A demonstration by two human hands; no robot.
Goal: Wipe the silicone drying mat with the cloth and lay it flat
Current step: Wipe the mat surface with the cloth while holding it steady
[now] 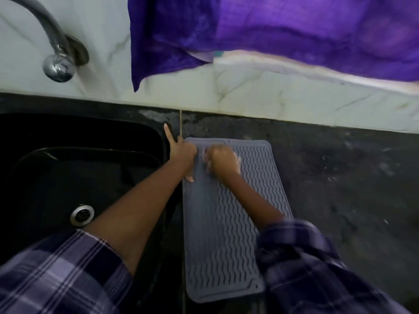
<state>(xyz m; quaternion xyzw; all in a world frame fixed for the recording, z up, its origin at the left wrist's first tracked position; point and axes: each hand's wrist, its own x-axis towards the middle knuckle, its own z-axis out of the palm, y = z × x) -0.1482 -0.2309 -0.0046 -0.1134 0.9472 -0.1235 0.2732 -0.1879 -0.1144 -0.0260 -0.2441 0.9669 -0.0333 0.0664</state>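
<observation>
The grey silicone drying mat (226, 223), ribbed with wavy lines, lies flat on the dark countertop just right of the sink. My left hand (181, 152) grips the mat's far left edge, index finger stretched out toward the sink rim and thumb resting on the mat. My right hand (223, 162) is a closed fist pressed on the mat's far end. Only small pale bits of the cloth (238, 159) show around its knuckles; the rest is hidden under the fist.
A black sink (90, 123) with a metal drain (82, 215) sits left of the mat. A chrome tap (56, 48) comes out of the marble wall above it. Purple fabric (272, 30) hangs along the wall. Dark countertop (340, 177) stretches to the right.
</observation>
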